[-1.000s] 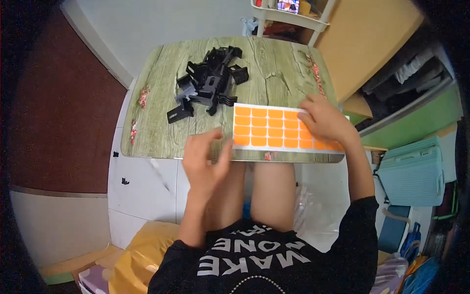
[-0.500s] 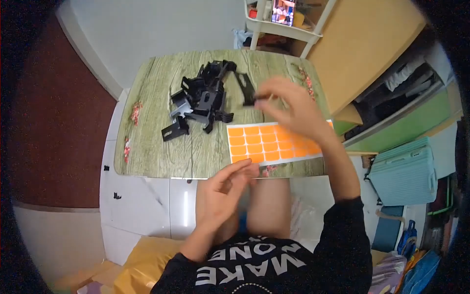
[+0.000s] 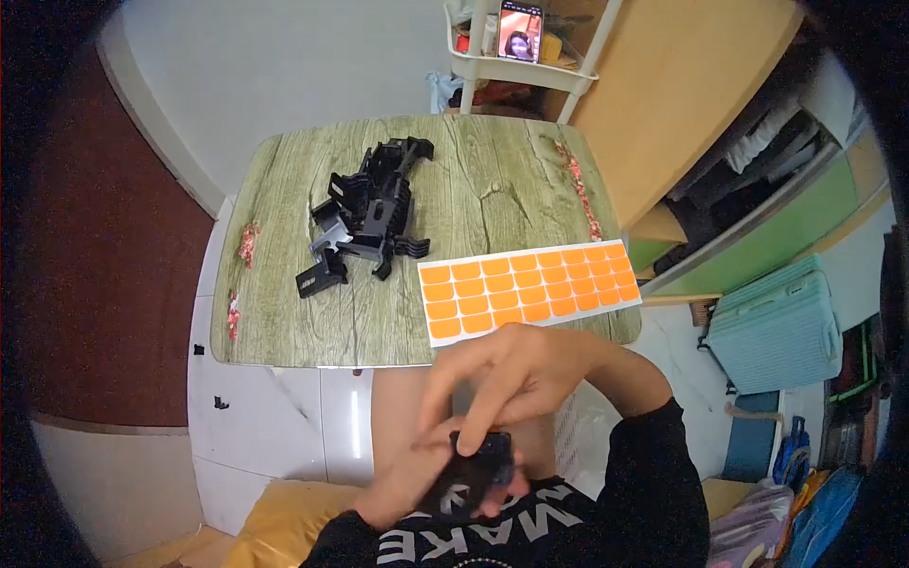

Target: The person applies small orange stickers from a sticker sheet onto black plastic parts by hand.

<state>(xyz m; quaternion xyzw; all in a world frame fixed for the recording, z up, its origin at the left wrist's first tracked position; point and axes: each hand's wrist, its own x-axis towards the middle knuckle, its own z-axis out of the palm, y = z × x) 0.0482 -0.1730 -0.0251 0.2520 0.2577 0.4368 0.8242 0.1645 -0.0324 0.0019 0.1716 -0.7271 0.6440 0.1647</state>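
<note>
A black plastic part (image 3: 473, 478) is held over my lap, below the table's front edge, partly blurred. My left hand (image 3: 417, 473) is wrapped round it from the left and below. My right hand (image 3: 516, 374) reaches over from the right, its fingers pressed on the top of the same part. Just beyond my right hand lies a white sheet of orange stickers (image 3: 535, 284) on the table. A pile of black plastic parts (image 3: 374, 213) sits to the left of the sheet.
The green wood-patterned table (image 3: 275, 312) has a white shelf cart (image 3: 521, 71) behind it with a lit phone (image 3: 520, 33). A teal suitcase (image 3: 776, 327) stands at the right. Small black pieces (image 3: 221, 402) lie on the floor at the left.
My right hand has moved from above the table down to my lap with a black part. My left hand, empty before, now grips that part too. The camera view has shifted slightly.
</note>
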